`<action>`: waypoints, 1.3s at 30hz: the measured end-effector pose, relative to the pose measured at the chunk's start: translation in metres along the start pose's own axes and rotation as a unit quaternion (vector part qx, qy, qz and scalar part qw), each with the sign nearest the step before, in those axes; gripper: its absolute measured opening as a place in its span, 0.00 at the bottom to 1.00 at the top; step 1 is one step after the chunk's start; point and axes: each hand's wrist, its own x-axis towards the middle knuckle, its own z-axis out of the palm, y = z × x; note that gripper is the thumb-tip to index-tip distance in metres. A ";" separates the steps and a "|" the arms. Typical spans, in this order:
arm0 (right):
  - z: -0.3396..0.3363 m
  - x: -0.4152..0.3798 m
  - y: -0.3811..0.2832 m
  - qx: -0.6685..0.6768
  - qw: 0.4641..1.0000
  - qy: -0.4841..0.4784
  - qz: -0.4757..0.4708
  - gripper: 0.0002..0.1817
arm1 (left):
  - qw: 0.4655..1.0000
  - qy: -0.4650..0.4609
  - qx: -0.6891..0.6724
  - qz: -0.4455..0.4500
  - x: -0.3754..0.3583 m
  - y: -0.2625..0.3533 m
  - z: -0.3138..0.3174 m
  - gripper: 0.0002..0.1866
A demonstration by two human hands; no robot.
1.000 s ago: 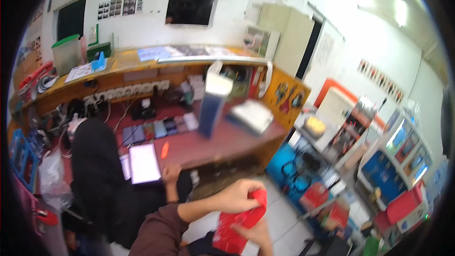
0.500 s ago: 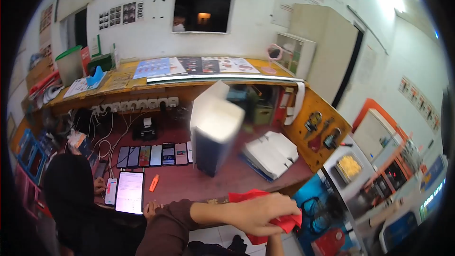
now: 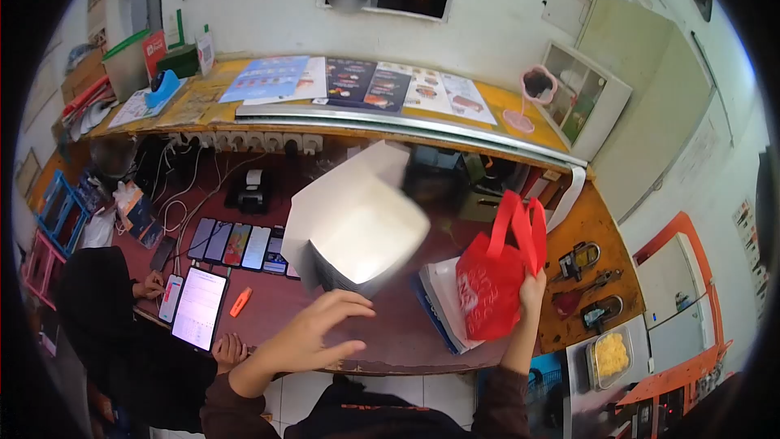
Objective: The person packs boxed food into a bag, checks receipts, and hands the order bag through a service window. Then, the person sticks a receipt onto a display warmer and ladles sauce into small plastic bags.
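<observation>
My left hand [image 3: 313, 333] is open, thumb and fingers apart, just in front of a tall box [image 3: 366, 232] with a dark outside, a white inside and its lid flap raised. The box stands upright on the dark red desk. To the right, my right hand [image 3: 532, 291] grips a red tote bag [image 3: 492, 289] with white print. Its two handles stick up above that hand. Behind the bag lies a stack of white paper sheets or sleeves [image 3: 443, 284], partly hidden by it.
At left, a person in black [image 3: 106, 341] sits by a tablet [image 3: 199, 309] and a row of phones [image 3: 236, 244]. An orange highlighter [image 3: 240, 302] lies nearby. A yellow shelf [image 3: 207, 106] with printed menus crosses the back. Padlocks [image 3: 581, 258] and a food container [image 3: 609, 358] are at right.
The red bag, bunched under my hands at the lower right, now hangs unfolded from my right hand over the papers. My left hand has moved left to the box. The view has shifted.
</observation>
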 end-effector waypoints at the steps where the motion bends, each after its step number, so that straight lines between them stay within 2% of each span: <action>1: -0.008 0.019 0.024 -0.003 1.000 0.001 0.005 0.17 | 1.000 0.017 0.011 -0.013 -0.002 -0.005 -0.007 0.20; 3: -0.020 0.061 0.061 -0.250 0.965 -0.082 0.018 0.17 | 0.999 0.034 0.011 -0.024 -0.011 -0.016 -0.021 0.20; 5: -0.002 0.071 -0.018 -0.403 0.914 -0.034 -0.038 0.16 | 0.997 0.065 0.018 -0.029 -0.014 -0.024 -0.037 0.20; 6: 0.002 0.094 -0.037 -0.364 0.924 0.033 -0.111 0.16 | 0.998 0.060 0.014 -0.024 -0.015 -0.025 -0.047 0.20; 7: 0.027 0.104 -0.083 -0.204 0.944 0.111 -0.233 0.11 | 0.998 0.055 0.014 -0.020 -0.016 -0.026 -0.058 0.20; 8: 0.060 0.104 -0.139 -0.171 0.876 0.194 -0.406 0.14 | 0.997 0.047 -0.056 -0.005 -0.011 -0.021 -0.069 0.21; 9: 0.097 0.093 -0.194 -0.114 0.868 0.207 -0.436 0.15 | 0.982 0.017 -0.189 0.014 -0.007 -0.015 -0.077 0.23; 10: 0.132 0.102 -0.227 -0.021 0.890 0.150 -0.431 0.14 | 0.947 -0.013 -0.318 0.035 -0.001 -0.009 -0.083 0.25; 11: 0.170 0.114 -0.253 0.070 0.900 0.091 -0.421 0.13 | 0.933 -0.073 -0.342 0.080 0.010 0.000 -0.090 0.27; 12: 0.214 0.121 -0.272 0.018 0.918 0.037 -0.395 0.13 | 0.913 -0.139 -0.363 0.126 0.024 0.010 -0.097 0.30; 13: 0.253 0.133 -0.290 -0.038 0.928 -0.011 -0.369 0.13 | 0.915 -0.168 -0.329 0.160 0.040 0.023 -0.102 0.35; 14: 0.297 0.166 -0.289 -0.111 0.895 -0.027 -0.430 0.16 | 0.900 -0.199 -0.249 0.297 0.060 0.019 -0.104 0.38; 15: 0.335 0.170 -0.292 -0.191 0.890 -0.038 -0.412 0.19 | 0.899 -0.201 -0.241 0.307 0.068 0.017 -0.110 0.38; 18: 0.419 0.178 -0.284 -0.409 0.847 -0.087 -0.329 0.23 | 0.892 -0.211 -0.362 0.167 0.078 0.011 -0.128 0.20; 20: 0.451 0.180 -0.276 -0.438 0.832 -0.111 -0.323 0.23 | 0.871 -0.207 -0.437 0.083 0.085 0.000 -0.137 0.14; 21: 0.464 0.182 -0.268 -0.468 0.817 -0.130 -0.312 0.24 | 0.859 -0.204 -0.466 0.053 0.091 -0.008 -0.141 0.13; 22: 0.476 0.188 -0.259 -0.462 0.813 -0.129 -0.330 0.23 | 0.857 -0.160 -0.428 0.237 0.104 -0.019 -0.150 0.10; 25: 0.493 0.188 -0.254 -0.506 0.790 -0.121 -0.323 0.23 | 0.725 -0.087 -0.503 0.463 0.132 -0.049 -0.143 0.11; 29: 0.501 0.203 -0.253 -0.510 0.792 -0.109 -0.317 0.23 | 0.794 -0.100 -0.452 0.395 0.127 -0.075 -0.169 0.18; 35: 0.500 0.217 -0.251 -0.516 0.799 -0.108 -0.289 0.23 | 0.723 -0.255 -0.483 0.423 0.094 -0.106 -0.168 0.40; 36: 0.500 0.219 -0.250 -0.503 0.807 -0.109 -0.290 0.24 | 0.721 -0.255 -0.487 0.421 0.088 -0.109 -0.171 0.40; 37: 0.500 0.224 -0.247 -0.490 0.814 -0.110 -0.291 0.25 | 0.659 -0.125 -0.615 0.415 0.082 -0.110 -0.175 0.36; 39: 0.500 0.234 -0.244 -0.478 0.822 -0.125 -0.284 0.26 | 0.556 0.118 -0.704 0.426 0.084 -0.117 -0.185 0.35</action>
